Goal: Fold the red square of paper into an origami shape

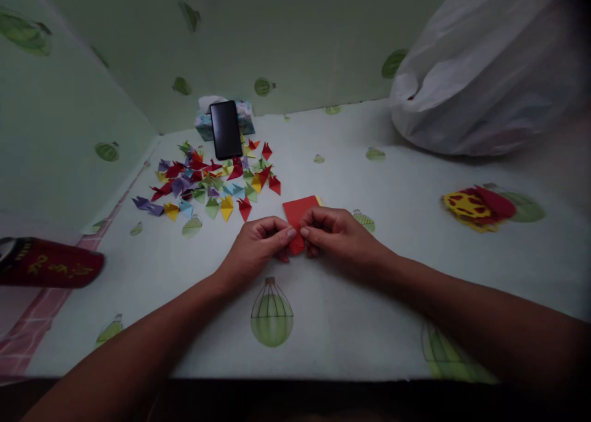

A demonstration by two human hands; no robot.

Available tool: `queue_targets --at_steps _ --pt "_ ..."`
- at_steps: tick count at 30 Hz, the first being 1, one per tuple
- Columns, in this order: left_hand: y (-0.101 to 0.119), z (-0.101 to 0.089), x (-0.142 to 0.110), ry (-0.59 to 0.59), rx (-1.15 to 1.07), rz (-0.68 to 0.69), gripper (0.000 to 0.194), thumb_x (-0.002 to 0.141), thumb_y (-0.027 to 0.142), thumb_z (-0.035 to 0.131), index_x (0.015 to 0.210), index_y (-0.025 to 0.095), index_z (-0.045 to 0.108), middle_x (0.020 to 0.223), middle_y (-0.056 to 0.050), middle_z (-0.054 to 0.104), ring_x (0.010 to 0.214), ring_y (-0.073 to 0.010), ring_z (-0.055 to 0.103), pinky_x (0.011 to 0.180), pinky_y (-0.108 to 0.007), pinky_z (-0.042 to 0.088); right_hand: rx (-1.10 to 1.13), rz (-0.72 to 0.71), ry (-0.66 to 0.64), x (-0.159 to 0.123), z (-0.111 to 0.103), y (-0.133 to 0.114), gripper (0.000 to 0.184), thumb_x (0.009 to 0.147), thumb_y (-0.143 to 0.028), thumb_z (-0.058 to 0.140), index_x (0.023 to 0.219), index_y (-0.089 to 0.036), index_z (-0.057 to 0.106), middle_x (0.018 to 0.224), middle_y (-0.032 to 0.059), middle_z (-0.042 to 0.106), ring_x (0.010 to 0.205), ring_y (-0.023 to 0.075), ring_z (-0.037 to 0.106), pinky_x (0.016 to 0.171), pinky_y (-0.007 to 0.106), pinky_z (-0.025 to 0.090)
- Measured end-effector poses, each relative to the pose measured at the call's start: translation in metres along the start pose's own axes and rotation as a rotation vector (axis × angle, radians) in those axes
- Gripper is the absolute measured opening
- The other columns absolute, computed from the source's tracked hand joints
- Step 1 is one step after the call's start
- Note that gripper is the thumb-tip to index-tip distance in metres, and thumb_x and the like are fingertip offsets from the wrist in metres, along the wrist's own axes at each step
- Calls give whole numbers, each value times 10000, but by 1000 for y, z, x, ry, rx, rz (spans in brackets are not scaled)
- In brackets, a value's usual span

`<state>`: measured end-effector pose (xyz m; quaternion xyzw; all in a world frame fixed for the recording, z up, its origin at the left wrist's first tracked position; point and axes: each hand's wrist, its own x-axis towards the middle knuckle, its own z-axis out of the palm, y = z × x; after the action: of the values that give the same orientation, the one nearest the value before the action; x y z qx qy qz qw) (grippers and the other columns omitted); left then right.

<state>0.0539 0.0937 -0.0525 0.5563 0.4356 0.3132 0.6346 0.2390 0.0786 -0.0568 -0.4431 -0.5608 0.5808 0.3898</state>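
A red sheet of paper (298, 213) lies at the middle of the white table cover (351, 323), partly folded. My left hand (258, 240) pinches its near left edge with fingers curled. My right hand (335, 234) pinches the same paper from the right, thumb and fingertips pressed together next to the left thumb. A sliver of yellow paper shows under the red sheet's far corner. Beyond the hands to the left lies a heap of several small folded paper pieces (210, 182) in red, purple, yellow, green and blue.
A black phone (226, 128) leans on a tissue box (244, 119) at the back. A big white plastic bag (489, 65) fills the back right. Red and yellow papers (478, 208) lie at the right. A dark red cylinder (50, 262) lies at the left edge.
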Motion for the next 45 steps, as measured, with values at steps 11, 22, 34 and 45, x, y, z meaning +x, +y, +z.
queue_targets --at_steps 11,22,34,45 --pt "0 0 -1 122 69 96 220 836 349 720 753 151 672 650 3 661 541 -92 552 553 -216 452 73 17 -10 1 -2 -1 195 829 -344 657 755 -176 592 605 -32 576 553 102 530 560 248 420" --pt "1 0 0 119 46 78 204 815 338 740 817 146 672 679 5 662 536 -78 548 536 -203 453 -223 -129 15 1 -2 5 189 834 -286 588 680 -181 557 628 -32 507 587 104 421 535 244 319" --pt "-2 0 1 104 79 89 233 816 366 710 790 145 638 626 21 618 519 -86 521 518 -214 427 -120 -45 -38 1 0 1 215 810 -333 614 678 -169 567 606 -37 511 569 100 437 532 248 310" --pt "-2 -3 1 142 94 157 204 829 333 698 776 147 634 600 36 580 520 -74 485 507 -200 393 64 22 -91 -2 2 2 240 823 -370 648 702 -172 588 603 -31 557 549 95 497 529 238 371"
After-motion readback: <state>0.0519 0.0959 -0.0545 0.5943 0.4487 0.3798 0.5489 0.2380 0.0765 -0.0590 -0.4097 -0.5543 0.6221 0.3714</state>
